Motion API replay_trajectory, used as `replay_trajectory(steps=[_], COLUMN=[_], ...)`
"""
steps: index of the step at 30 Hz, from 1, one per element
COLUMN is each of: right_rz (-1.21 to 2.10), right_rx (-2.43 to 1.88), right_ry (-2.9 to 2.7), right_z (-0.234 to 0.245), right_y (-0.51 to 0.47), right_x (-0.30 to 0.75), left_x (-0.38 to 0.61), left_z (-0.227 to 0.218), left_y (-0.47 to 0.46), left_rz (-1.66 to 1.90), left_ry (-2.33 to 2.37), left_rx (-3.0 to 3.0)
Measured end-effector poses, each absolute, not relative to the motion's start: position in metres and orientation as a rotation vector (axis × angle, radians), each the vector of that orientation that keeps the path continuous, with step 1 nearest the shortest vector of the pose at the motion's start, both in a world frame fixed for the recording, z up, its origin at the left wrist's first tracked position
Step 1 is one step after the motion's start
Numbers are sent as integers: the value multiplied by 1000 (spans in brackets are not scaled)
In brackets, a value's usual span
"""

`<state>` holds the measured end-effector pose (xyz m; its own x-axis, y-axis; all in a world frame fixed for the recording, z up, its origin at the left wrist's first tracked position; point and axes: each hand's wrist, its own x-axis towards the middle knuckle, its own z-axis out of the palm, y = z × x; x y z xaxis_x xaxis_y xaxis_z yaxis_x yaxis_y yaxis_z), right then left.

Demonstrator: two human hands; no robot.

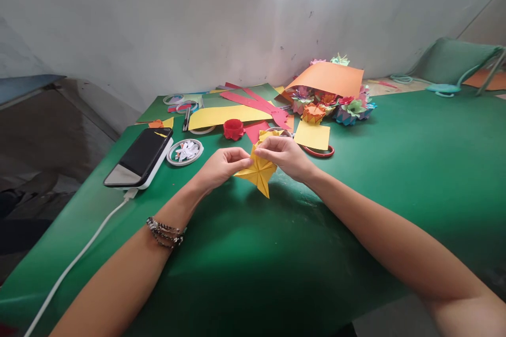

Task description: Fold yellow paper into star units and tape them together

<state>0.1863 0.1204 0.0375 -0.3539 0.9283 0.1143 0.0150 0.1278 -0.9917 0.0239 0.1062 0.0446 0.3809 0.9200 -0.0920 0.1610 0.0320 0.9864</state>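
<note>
A folded yellow paper piece (259,172) with pointed flaps and creases meeting at its middle is held above the green table. My left hand (225,166) pinches its left upper side between thumb and fingers. From the right, my right hand (288,157) pinches the upper part close to the left fingertips. Just behind the hands, partly covered by them, lie scissors with a red handle (321,152) and a square yellow sheet (313,134). A small red folded paper cup (233,129) stands beyond my left hand.
A phone on a white power bank (140,158) with a white cable (81,258) lies left. Beside it is a tape ring (185,152) holding white scraps. Coloured sheets, red strips (253,99), a cutter (187,119) and paper flowers (356,108) cover the back. A green chair (454,66) stands far right.
</note>
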Motion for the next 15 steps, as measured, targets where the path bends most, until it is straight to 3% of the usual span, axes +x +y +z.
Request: replay_trajectory(steps=[15], right_rz=[1353], right_rx=[-949], right_ry=[-1568], right_z=[40], right_y=[121], right_x=[186], left_x=[27], left_z=[43], left_y=[106], left_rz=[964], left_ry=[1045], left_rx=[1442])
